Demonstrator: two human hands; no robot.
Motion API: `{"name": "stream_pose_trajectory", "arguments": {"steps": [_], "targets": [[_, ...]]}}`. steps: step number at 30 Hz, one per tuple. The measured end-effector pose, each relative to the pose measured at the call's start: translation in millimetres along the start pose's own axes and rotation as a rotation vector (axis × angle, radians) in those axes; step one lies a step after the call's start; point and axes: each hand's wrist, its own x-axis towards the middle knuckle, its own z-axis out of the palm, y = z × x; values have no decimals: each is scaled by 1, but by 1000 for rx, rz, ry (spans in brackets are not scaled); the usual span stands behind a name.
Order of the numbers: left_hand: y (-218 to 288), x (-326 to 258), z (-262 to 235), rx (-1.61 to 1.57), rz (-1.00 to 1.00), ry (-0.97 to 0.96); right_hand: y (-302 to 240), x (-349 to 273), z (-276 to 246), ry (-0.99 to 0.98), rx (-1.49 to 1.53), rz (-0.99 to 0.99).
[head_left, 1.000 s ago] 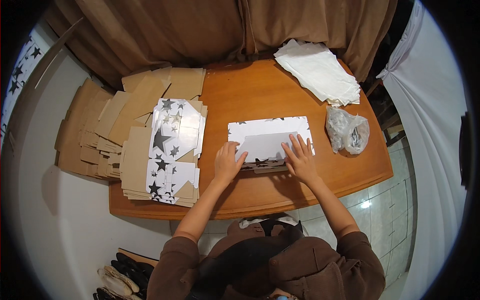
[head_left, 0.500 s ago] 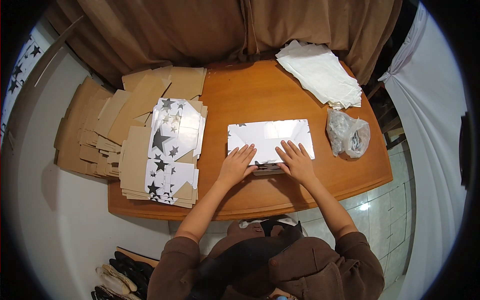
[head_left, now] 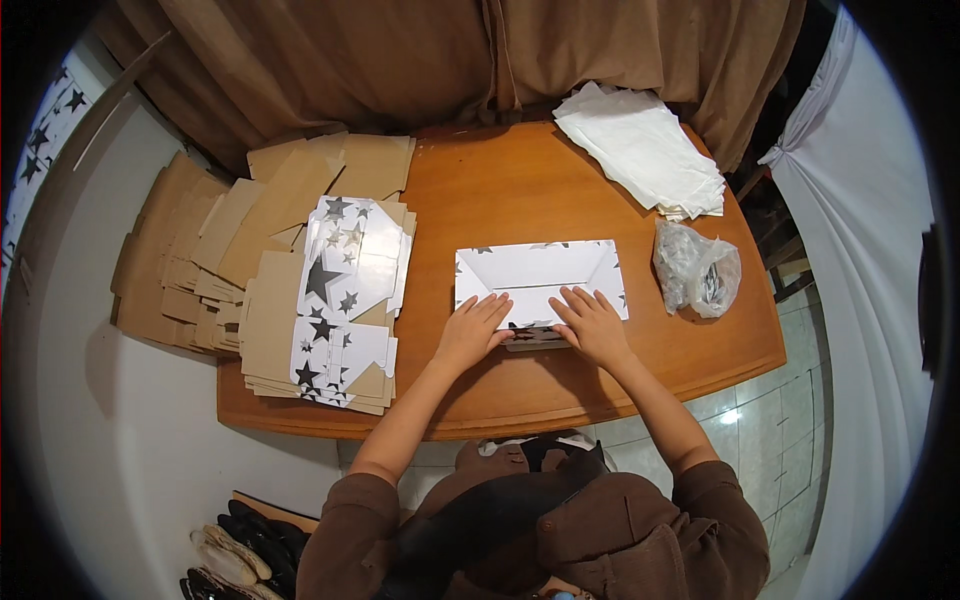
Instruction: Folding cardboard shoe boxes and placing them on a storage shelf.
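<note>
A white cardboard box blank (head_left: pixel 535 270) with black star print lies flat on the wooden table (head_left: pixel 520 190), its plain inner side up. My left hand (head_left: pixel 470 328) presses on its near edge at the left. My right hand (head_left: pixel 592 322) presses flat on the near edge at the right, fingers spread. A folded flap with star print shows between and under both hands.
Stacks of flat brown and star-printed box blanks (head_left: pixel 300 270) cover the table's left side and overhang it. White tissue sheets (head_left: pixel 640 150) lie at the back right. A clear plastic bag (head_left: pixel 697 275) with small items sits at right. Brown curtains hang behind. Shoes (head_left: pixel 235 550) lie on the floor.
The box blank has been flattened and spread wider on the table. Both hands slid toward its near edge and closer together.
</note>
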Motion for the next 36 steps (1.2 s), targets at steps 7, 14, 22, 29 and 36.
{"name": "stream_pose_trajectory", "arguments": {"steps": [7,14,22,29,36], "targets": [[-6,0,-5,-17,-103,178,12,1,-12,73,118,151],[-56,30,2,-452,-717,246,70,25,-18,273,407,620],[-75,60,-18,-771,-842,213,85,55,-4,338,994,794],[-79,52,-43,-1078,-650,627,75,57,-24,519,1361,666],[-48,-9,17,-1219,-632,537,64,6,37,492,1311,527]]}}
